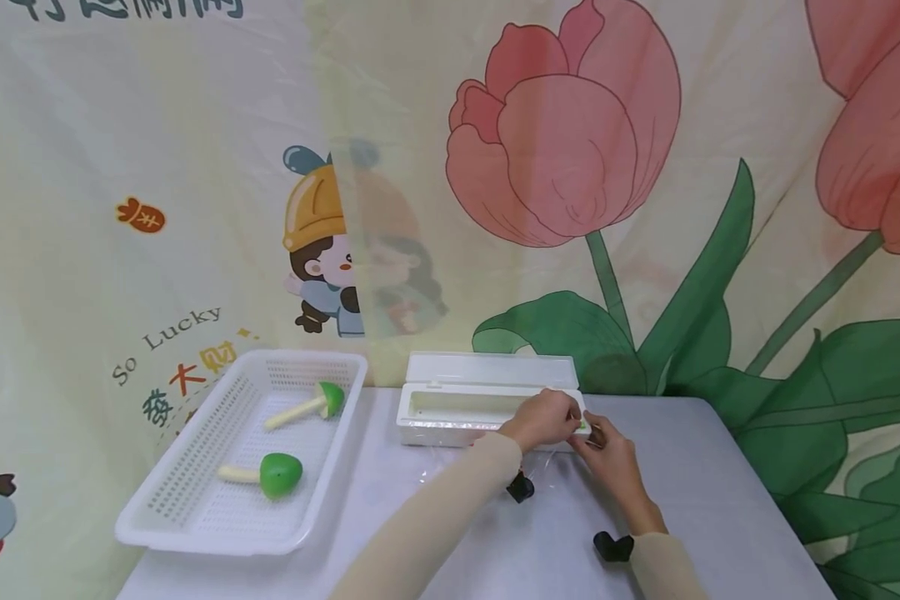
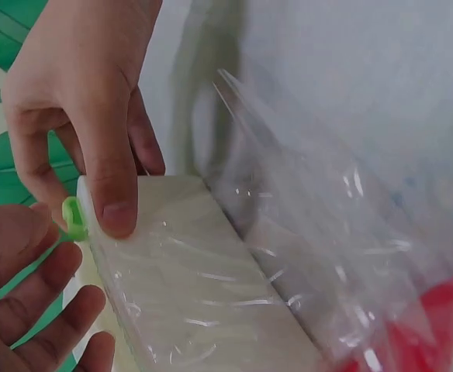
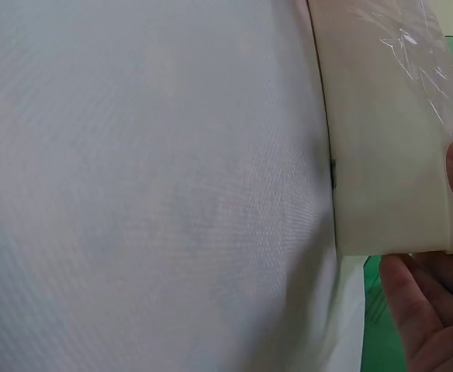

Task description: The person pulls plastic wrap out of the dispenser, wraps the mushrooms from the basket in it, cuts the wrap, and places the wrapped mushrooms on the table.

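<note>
A white cling film box stands at the back of the table with its lid raised. Clear film hangs from its front. My left hand reaches over the right end, thumb and forefinger pinching a small green slide cutter on the box edge. At that same end my right hand grips the box, its thumb on the front face and other fingers around the end. Only the edge of the left hand appears in the right wrist view.
To the left, a white perforated basket holds two toy mushrooms with green caps, one mushroom nearer and another mushroom farther back. A printed curtain hangs behind the white-covered table.
</note>
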Tool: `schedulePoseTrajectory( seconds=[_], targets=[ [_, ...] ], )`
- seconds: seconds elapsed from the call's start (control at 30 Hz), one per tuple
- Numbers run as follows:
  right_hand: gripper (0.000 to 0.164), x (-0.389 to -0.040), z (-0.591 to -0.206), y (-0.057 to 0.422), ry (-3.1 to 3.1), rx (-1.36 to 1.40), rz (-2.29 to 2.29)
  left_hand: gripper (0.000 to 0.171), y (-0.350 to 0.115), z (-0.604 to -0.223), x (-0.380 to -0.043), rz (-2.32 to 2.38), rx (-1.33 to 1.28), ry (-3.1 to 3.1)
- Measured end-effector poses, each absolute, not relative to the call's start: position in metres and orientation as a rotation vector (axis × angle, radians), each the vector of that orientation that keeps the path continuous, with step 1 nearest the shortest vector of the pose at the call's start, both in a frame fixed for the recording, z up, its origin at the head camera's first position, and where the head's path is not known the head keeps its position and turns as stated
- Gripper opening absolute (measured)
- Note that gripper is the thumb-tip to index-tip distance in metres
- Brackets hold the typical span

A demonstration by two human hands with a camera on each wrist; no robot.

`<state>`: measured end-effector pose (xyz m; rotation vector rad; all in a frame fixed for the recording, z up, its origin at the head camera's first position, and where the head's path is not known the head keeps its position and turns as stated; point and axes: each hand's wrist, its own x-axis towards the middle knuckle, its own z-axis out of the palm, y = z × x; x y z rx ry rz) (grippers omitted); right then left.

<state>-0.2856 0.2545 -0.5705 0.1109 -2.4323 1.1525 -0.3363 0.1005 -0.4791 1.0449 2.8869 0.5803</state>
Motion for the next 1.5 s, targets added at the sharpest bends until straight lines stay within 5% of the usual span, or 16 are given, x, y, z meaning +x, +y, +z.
schedulePoseTrajectory(
  seconds=[1.5],
  targets=[
    [0.056,-0.283,-0.559,0.255,-2.531,0.033,1.248,0.009,0.068,-0.471,-0.335,0.018,1.015,3.03]
  ],
)
